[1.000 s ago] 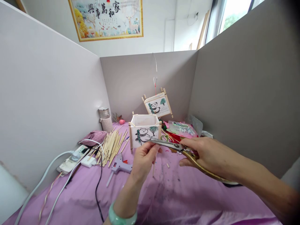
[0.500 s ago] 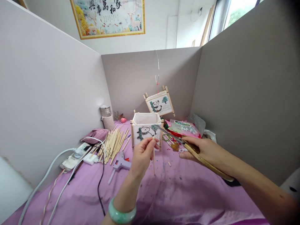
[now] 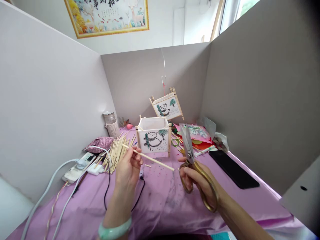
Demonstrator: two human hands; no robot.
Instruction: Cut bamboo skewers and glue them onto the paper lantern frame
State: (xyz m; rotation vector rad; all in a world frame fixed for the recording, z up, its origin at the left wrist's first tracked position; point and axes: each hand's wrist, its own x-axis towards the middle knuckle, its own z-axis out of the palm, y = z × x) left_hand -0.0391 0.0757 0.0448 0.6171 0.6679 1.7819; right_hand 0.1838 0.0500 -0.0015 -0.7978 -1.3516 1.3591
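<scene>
Swung away from the stick (image 3: 156, 161), the scissors (image 3: 189, 155) point toward the back edge of the worktop (image 3: 160, 206), gripped in the right hand (image 3: 202, 180). The left hand (image 3: 127, 165) pinches the stick, which slants nearer the front edge than the panda box (image 3: 153, 140).

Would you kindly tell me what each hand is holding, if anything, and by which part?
The left hand holds a stick nearer its left end than its right; the right hand holds scissors by the handles.
</scene>
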